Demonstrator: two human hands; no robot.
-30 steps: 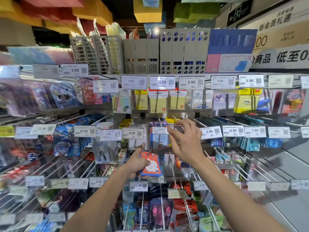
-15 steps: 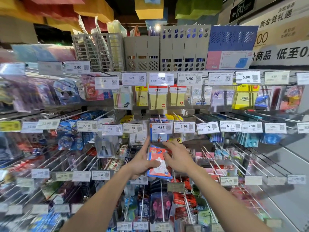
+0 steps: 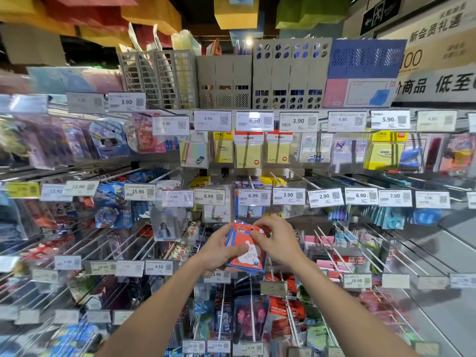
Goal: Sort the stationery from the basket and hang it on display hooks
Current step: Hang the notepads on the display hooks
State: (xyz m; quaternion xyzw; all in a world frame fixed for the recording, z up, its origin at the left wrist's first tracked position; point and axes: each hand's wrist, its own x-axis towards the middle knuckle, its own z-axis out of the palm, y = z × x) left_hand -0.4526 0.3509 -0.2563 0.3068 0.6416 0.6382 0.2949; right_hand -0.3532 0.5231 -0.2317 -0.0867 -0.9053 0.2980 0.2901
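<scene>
A small stack of red and blue cartoon stationery packs [image 3: 249, 251] is held in front of the display wall, just below the 6.99 price tag [image 3: 253, 197]. My left hand [image 3: 219, 249] grips the stack from the left and underneath, thumb across its front. My right hand [image 3: 279, 240] pinches the upper right part of the top pack with curled fingers. A matching blue pack [image 3: 248, 211] hangs on the hook behind that tag. The basket is out of view.
Rows of metal display hooks [image 3: 332, 243] with price tags stick out toward me on all sides, many loaded with packets. Sticky notes [image 3: 248, 150] hang on the row above. Grey and blue file racks [image 3: 288, 78] stand on the top shelf.
My right hand came down from the hook near the 6.99 and 3.90 tags and took hold of the packs in my left hand. The stack rose slightly toward the hooks.
</scene>
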